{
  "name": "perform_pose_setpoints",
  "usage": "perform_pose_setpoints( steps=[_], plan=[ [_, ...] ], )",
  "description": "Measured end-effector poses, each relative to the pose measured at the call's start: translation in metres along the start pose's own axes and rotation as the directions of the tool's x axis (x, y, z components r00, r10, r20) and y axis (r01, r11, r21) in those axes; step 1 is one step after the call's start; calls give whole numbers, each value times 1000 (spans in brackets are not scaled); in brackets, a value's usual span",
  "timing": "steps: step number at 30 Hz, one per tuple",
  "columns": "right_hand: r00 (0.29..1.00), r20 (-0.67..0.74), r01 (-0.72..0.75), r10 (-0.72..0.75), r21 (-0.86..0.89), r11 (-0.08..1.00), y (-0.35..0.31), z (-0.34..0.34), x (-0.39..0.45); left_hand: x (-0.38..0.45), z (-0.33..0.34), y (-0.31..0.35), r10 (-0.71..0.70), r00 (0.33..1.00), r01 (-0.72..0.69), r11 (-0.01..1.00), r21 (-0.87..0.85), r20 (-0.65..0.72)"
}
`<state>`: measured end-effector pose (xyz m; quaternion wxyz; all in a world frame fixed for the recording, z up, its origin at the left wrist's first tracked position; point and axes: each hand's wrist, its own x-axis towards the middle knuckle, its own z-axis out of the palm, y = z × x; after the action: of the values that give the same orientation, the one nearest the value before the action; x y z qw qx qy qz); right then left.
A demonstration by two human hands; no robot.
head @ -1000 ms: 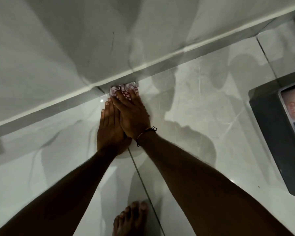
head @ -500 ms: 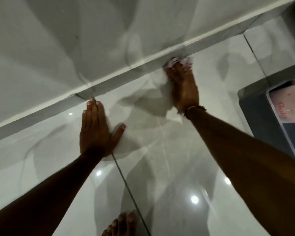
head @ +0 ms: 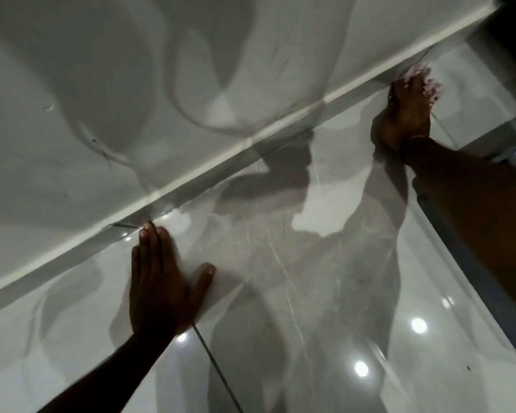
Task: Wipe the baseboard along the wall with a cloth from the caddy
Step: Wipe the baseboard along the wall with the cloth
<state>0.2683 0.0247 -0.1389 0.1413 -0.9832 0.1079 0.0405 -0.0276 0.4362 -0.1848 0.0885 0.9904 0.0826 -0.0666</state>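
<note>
A grey baseboard [head: 221,163] with a white top strip runs diagonally from lower left to upper right, between the white wall and the glossy tiled floor. My right hand [head: 405,114] presses a pink-and-white patterned cloth [head: 423,76] against the baseboard far at the upper right; only the cloth's edges show past my fingers. A dark band sits on that wrist. My left hand [head: 161,281] lies flat on the floor tile with fingers spread, its fingertips close to the baseboard, holding nothing.
A dark grey object [head: 510,135] stands on the floor at the right edge, mostly hidden behind my right forearm. A dark grout line [head: 218,368] runs across the tiles below my left hand. Light spots glare on the floor.
My right hand has slid the cloth along the baseboard to the right, well away from my left hand. The left hand has stayed flat on the floor.
</note>
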Motion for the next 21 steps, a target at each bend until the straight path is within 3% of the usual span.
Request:
perform_pose_setpoints(
  steps=[6, 11, 15, 19, 21],
  plan=[
    [969, 44, 240, -241, 19, 970, -64, 34, -97, -3, -8, 3, 8, 1000, -7, 1000, -8, 6],
    [964, 41, 253, -263, 167, 953, -149, 70, -188, -3, -9, 2, 13, 1000, -13, 999, -40, 8],
    [937, 104, 313, -334, 175, 934, -192, 93, -241, -7, -9, -3, 27, 998, -25, 999, -39, 62],
    [819, 200, 506, -538, 189, 841, -224, 110, -286, -20, -8, -7, 92, 994, -94, 995, 22, 63],
    [791, 220, 528, -571, 227, 819, -232, 112, -301, -23, -10, -8, 122, 990, -125, 991, 49, 68]
  ],
)
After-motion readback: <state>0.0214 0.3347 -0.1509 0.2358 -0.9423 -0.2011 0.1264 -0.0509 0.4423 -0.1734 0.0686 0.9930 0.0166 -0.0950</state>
